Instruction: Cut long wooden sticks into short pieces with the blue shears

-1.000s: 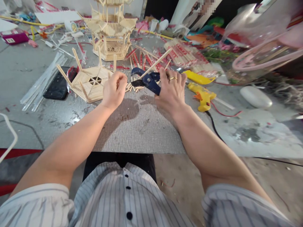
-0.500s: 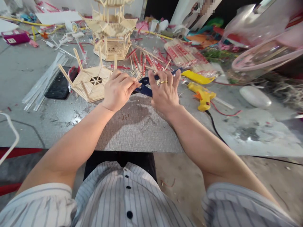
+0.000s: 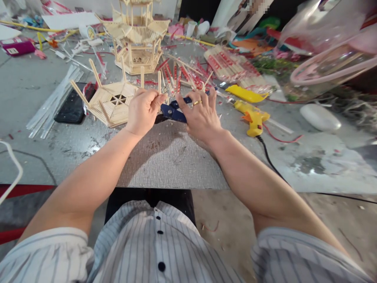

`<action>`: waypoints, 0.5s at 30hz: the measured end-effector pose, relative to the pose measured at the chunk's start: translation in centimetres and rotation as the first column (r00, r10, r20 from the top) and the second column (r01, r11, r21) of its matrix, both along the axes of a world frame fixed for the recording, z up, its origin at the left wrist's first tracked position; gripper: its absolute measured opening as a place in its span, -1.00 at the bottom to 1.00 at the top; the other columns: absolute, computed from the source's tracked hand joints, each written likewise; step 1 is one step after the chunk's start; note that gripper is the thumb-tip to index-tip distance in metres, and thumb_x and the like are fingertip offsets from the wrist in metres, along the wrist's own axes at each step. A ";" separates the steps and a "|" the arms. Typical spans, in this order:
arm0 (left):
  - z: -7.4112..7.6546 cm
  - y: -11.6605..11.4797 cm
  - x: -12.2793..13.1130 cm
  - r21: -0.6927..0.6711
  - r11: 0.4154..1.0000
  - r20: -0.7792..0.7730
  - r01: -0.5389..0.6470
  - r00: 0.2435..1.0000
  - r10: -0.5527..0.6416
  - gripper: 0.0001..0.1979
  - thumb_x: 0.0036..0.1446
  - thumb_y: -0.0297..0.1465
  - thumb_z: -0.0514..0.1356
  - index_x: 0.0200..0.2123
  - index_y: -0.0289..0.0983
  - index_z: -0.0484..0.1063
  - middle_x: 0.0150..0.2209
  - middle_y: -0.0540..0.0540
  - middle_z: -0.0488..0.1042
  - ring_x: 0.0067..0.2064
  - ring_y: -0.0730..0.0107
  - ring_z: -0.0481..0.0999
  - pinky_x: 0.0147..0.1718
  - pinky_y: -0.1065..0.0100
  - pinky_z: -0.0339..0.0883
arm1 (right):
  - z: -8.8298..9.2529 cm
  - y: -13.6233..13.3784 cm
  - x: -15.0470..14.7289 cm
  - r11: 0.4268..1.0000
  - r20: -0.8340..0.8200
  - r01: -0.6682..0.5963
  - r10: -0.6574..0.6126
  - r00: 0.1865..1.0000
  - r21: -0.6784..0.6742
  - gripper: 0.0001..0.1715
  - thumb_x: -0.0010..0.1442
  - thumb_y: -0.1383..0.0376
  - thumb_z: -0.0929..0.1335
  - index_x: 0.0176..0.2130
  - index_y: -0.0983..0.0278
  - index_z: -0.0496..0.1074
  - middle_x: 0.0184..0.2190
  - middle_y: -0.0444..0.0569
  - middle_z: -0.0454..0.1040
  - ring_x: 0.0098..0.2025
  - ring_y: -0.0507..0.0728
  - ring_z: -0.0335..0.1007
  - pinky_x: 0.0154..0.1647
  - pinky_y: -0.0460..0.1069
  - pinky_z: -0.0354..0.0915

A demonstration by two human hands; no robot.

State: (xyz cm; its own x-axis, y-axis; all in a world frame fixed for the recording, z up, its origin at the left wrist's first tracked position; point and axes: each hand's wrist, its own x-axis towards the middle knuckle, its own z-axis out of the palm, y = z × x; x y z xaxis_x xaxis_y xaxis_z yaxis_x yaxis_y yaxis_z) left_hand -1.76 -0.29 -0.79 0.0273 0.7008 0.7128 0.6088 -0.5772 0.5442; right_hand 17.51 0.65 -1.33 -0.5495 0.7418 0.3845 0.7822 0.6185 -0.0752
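My left hand is closed in a pinch, with the end of a thin wooden stick showing at its fingertips. Most of that stick is hidden by the fingers. My right hand, a ring on one finger, wraps over the handles of blue cutting shears. Their dark blades point left, close to my left fingertips. Just left of my left hand lies a hexagonal wooden stick base with upright posts at its corners. Behind it stands a tiered wooden stick pagoda.
A yellow glue gun with a black cord lies to the right, near a yellow comb-like piece. Packaged chopsticks and loose wrappers are behind my hands. A black phone and clear glue sticks lie at left.
Both hands and the shears have shifted slightly left. The shears' pivot now shows more fully between the hands, and an upright stick shows above my left hand.
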 end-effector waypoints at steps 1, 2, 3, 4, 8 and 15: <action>0.0 -0.1 0.0 -0.005 1.000 0.013 0.004 1.000 -0.004 -0.64 0.13 -0.08 0.02 -0.57 -0.15 0.32 -0.59 -0.03 0.34 -0.32 0.34 0.42 -0.27 0.28 0.32 | 0.0 0.0 0.0 1.000 -0.003 -0.006 0.006 1.000 -0.009 -0.18 0.02 0.38 0.30 0.23 0.11 -0.01 0.16 0.09 0.13 0.22 0.43 -0.11 0.15 0.52 -0.38; 0.0 -0.1 0.1 -0.012 1.000 0.027 0.010 1.000 -0.010 -0.64 0.13 -0.07 0.02 -0.56 -0.16 0.32 -0.59 -0.03 0.33 -0.32 0.34 0.43 -0.28 0.28 0.32 | 0.0 0.0 0.1 1.000 -0.009 -0.013 0.013 1.000 -0.021 -0.18 0.02 0.38 0.30 0.23 0.11 -0.02 0.16 0.08 0.12 0.22 0.43 -0.12 0.15 0.53 -0.37; -0.1 -0.1 0.1 -0.022 1.000 0.043 0.017 0.999 -0.016 -0.63 0.12 -0.05 0.02 -0.55 -0.16 0.33 -0.59 -0.03 0.33 -0.32 0.34 0.43 -0.30 0.29 0.32 | 0.0 0.0 0.1 0.999 -0.014 -0.020 0.020 1.000 -0.031 -0.17 0.02 0.38 0.31 0.23 0.10 -0.02 0.17 0.08 0.12 0.22 0.43 -0.12 0.14 0.54 -0.37; -0.1 -0.1 0.2 -0.037 0.999 0.060 0.026 0.998 -0.024 -0.62 0.12 -0.04 0.01 -0.54 -0.17 0.33 -0.58 -0.02 0.33 -0.32 0.35 0.44 -0.31 0.30 0.32 | 0.0 0.0 0.1 0.999 -0.013 -0.027 0.026 1.000 -0.040 -0.17 0.02 0.38 0.31 0.23 0.11 -0.02 0.17 0.08 0.11 0.22 0.44 -0.13 0.13 0.54 -0.37; 0.2 0.0 0.2 -0.107 0.993 0.165 0.045 0.986 -0.027 -0.56 0.12 0.00 -0.04 -0.50 -0.21 0.34 -0.60 0.00 0.30 -0.39 0.40 0.46 -0.40 0.35 0.30 | 0.1 -0.1 0.3 0.996 -0.012 -0.046 0.046 0.999 -0.072 -0.18 0.02 0.37 0.31 0.22 0.08 -0.01 0.17 0.07 0.09 0.23 0.44 -0.14 0.14 0.54 -0.35; 1.2 0.1 -0.2 -0.039 0.998 0.235 0.055 0.971 -0.044 -0.60 0.15 -0.04 -0.02 -0.51 -0.21 0.31 -0.66 0.04 0.28 -0.57 0.51 0.37 -0.53 0.39 0.23 | 0.5 -0.1 0.4 0.989 -0.068 -0.058 0.049 0.997 -0.137 -0.20 0.00 0.25 0.35 0.19 0.01 0.05 0.17 0.02 0.12 0.23 0.45 -0.15 0.12 0.56 -0.37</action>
State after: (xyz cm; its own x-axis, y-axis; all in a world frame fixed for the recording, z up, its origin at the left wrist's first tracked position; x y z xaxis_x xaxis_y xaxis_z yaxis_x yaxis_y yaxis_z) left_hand -2.01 -0.24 0.37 -0.1005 0.7346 0.6711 0.4328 -0.5751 0.6943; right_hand 17.94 0.51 -0.87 -0.5677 0.7605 0.3152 0.7390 0.6395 -0.2121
